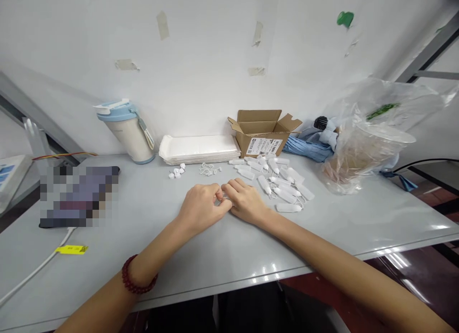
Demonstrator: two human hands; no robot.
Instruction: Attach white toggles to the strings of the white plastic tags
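Observation:
Both hands meet above the middle of the table, with fingers curled and fingertips touching. My left hand (pixel 201 206) pinches with thumb and forefinger. Beside it, my right hand (pixel 247 199) is closed, its fingers bent downward. A sliver of a small translucent plastic piece (pixel 224 199) shows between them; most of it is hidden by the fingers. To the right lie several small translucent plastic bottles (pixel 286 195) with thin loops at their necks. Beyond my hands are several small white caps (pixel 177 171) and a little heap of thin white plastic loops (pixel 210 169).
Along the wall stand a tumbler (pixel 125 132), a stack of white packets (pixel 199 149) and an open cardboard box (pixel 263 137). Blue cloth (pixel 308 147) and a bagged plastic tub (pixel 373 151) are at right. A phone (pixel 82 194) with a charging cable (pixel 39 271) lies left.

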